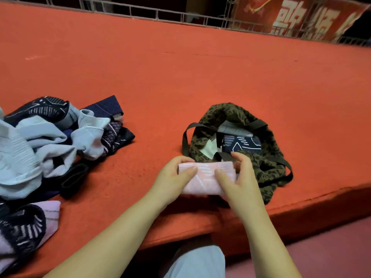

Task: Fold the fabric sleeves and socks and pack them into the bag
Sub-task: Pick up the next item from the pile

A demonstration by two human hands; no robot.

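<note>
Hands met on a folded pink sleeve point(206, 178) just in front of the bag point(261, 157), near the front edge of the red table point(200, 77). The sleeve's long axis ran left to right across the view, its white line pattern facing up. The left hand point(172, 177) pinched the left end, thumb on top and fingers curled over the far edge; the right hand point(241, 177) pinched the right end the same way. The sleeve's underside and both ends were covered by the hands, so how many folds it had could not be told.

The bag, a camouflage print with dark straps, lay with its mouth open toward the camera, and a dark folded piece point(241, 143) with white lines showed inside, with something pale behind it. Its near rim was partly hidden by the right hand.

Well apart to the left lay a pile point(50, 143) of pale blue and dark fabrics, cut off by the frame's left edge; single items in it were hard to separate. Another pink and dark piece point(30, 227) lay at the lower left, also cut off.
</note>
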